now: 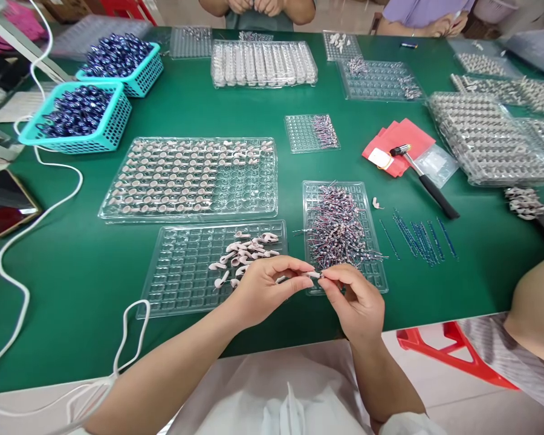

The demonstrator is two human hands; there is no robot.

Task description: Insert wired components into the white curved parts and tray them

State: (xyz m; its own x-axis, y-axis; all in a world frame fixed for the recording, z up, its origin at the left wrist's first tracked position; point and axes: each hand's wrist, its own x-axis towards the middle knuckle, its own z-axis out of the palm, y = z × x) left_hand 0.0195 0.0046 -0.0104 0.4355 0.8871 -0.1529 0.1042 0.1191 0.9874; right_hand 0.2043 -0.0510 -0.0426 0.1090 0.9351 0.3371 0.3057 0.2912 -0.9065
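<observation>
The tabletop (95, 266) was deep green, the lattice-patterned baskets (106, 134) turquoise, the glossy parts (79, 112) navy. Earphone shells (269, 237) were pale pinkish-white; wired components (338, 226) mixed violet, red and white. The hammer (430, 186) had a black handle, the flat packets (410, 136) were coral red, the thin strips (424, 243) speckled blue, the cable (22, 299) white, the stool (483, 365) bright red

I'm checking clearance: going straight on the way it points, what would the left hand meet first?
Likely the right hand, at the far end of the small pale piece; depth is unclear.

No txt legible; white label (381, 159) on red pkt (410, 138) unreadable.
</observation>
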